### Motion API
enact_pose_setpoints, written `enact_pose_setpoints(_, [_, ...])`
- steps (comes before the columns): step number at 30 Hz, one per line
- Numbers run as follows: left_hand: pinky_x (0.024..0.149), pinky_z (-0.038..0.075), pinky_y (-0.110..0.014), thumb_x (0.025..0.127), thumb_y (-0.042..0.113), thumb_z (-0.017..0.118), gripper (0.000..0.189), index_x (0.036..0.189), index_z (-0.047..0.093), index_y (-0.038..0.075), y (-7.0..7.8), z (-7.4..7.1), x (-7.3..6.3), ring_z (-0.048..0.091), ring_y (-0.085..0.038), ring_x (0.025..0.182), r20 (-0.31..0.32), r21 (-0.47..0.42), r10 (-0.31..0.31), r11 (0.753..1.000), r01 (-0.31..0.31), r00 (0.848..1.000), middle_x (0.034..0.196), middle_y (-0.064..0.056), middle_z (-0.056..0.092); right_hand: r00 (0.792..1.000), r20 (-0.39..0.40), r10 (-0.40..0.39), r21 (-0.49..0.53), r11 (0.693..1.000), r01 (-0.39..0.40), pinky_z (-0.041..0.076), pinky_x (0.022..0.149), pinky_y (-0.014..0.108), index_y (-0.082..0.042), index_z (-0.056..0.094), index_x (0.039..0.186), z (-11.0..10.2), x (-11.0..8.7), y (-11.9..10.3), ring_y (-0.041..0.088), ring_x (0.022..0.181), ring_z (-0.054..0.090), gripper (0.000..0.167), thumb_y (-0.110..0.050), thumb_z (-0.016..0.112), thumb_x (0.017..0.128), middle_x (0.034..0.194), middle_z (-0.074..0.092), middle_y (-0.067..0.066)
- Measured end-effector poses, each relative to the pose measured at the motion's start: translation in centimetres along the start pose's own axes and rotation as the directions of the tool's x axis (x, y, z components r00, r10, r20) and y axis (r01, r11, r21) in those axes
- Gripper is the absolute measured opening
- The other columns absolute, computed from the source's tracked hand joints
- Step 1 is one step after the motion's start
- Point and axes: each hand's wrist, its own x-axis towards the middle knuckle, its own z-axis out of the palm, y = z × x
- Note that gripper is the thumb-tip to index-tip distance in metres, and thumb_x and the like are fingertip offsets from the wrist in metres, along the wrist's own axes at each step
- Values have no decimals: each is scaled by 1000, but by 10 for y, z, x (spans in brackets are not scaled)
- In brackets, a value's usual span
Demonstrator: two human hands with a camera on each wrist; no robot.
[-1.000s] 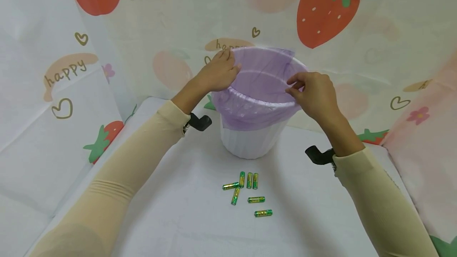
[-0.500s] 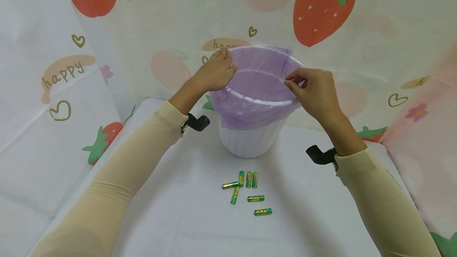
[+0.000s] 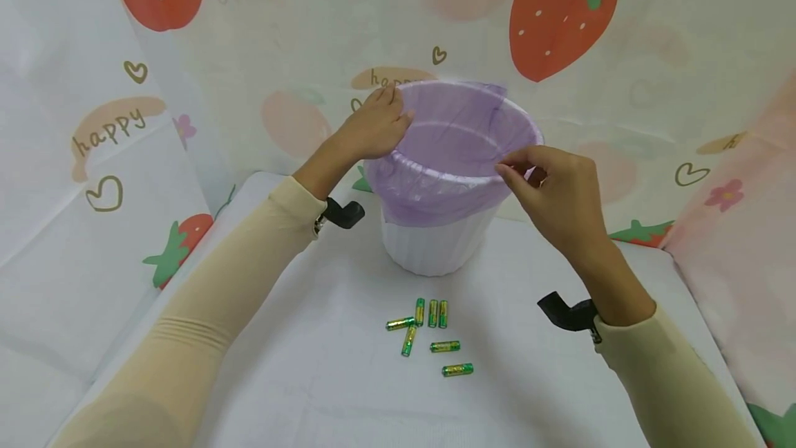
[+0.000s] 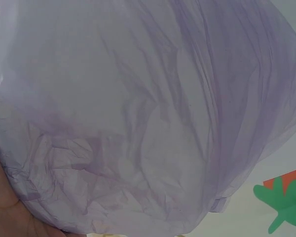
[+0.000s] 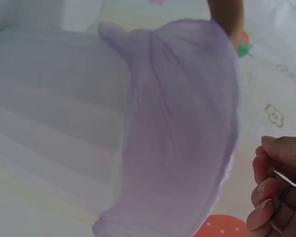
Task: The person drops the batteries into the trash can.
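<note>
A white ribbed trash bin point(image 3: 429, 251) stands upright, lined with a thin purple trash bag point(image 3: 435, 202). The bag is folded over the rim and hangs down outside. At the rim's left side my left hand point(image 3: 376, 124) holds bag and rim, thumb toward the inside; its fingertips are partly hidden. Beside the right part of the rim is my right hand point(image 3: 562, 189), thumb and index finger close together. In the right wrist view that hand point(image 5: 281, 187) is apart from the bag, its fingers loosely bent with nothing between them.
Several green and gold batteries point(image 3: 444, 346) lie in front of the bin on the white tabletop point(image 3: 298, 372). Behind stands a cloth backdrop point(image 3: 298, 26) printed with strawberries and hearts. A black camera mount is strapped on each wrist.
My right hand has moved a little down and toward me along the right rim, off the bag edge. The left hand, bin and batteries stay in place; the view shifts slightly.
</note>
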Motion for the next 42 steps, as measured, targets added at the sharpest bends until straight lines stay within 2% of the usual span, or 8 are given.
enact_pose_setpoints(7, [126, -4, -36, 112, 32, 18, 65, 155, 7, -15, 1, 0, 0, -3, -36, 155, 0, -2, 2, 1000, -2, 1000, 165, -30, 0, 999, -3, -40, 46, 998, 40, 40, 56, 11, -6, 80, 92, -1, -27, -12, 10, 58, 53, 4, -6, 80, 88, 75, 69, 0])
enact_pose_setpoints(13, [126, -4, -36, 112, 32, 18, 65, 155, 7, -15, 0, 2, 1, -3, -35, 155, 3, -7, 2, 1000, -2, 1000, 165, -30, 0, 999, -5, -42, 97, 994, 43, 38, 52, 12, -9, 79, 90, 2, -51, -18, 8, 55, 49, 8, -4, 82, 85, 75, 68, -6])
enact_pose_setpoints(18, [126, -4, -36, 112, 32, 18, 65, 155, 8, -16, 0, 1, 0, -3, -36, 155, 3, -8, 5, 1000, -5, 1000, 165, -30, 0, 999, 27, -31, 122, 992, 27, 36, 48, 13, -11, 78, 89, 8, -71, -22, 6, 54, 46, 11, -3, 82, 84, 74, 67, -8])
enact_pose_setpoints(29, [126, -5, -36, 112, 32, 19, 65, 155, 7, -15, 0, 0, 0, -3, -36, 155, -2, -12, 5, 1000, -5, 1000, 165, -30, 1, 994, 101, 47, 159, 985, -63, 35, 46, 15, -13, 78, 88, 23, -111, -22, 7, 52, 45, 6, -9, 81, 87, 74, 64, -13])
enact_pose_setpoints(35, [126, -4, -36, 112, 33, 19, 66, 155, 6, -14, 0, 0, 0, -4, -35, 155, -1, -29, 1, 1000, -1, 1000, 166, -28, 0, 986, 129, 109, 194, 972, -133, 38, 46, 17, -15, 77, 88, 38, -135, -20, 6, 53, 46, 9, -7, 80, 87, 76, 65, -15])
enact_pose_setpoints(38, [126, -4, -36, 112, 34, 19, 66, 156, 7, -14, 0, 0, -1, -4, -35, 156, -4, -39, -4, 999, 4, 1000, 166, -28, 0, 979, 145, 142, 202, 964, -170, 39, 45, 17, -17, 77, 88, 46, -147, -19, 4, 53, 46, 11, -6, 81, 87, 75, 64, -16])
enact_pose_setpoints(42, [126, -4, -36, 112, 35, 18, 66, 156, 6, -13, 0, 0, -2, -4, -35, 156, -1, -47, -10, 999, 10, 1000, 166, -27, -1, 961, 190, 201, 198, 951, -238, 40, 44, 18, -17, 78, 87, 56, -164, -18, 4, 52, 46, 6, -12, 80, 88, 75, 64, -18])
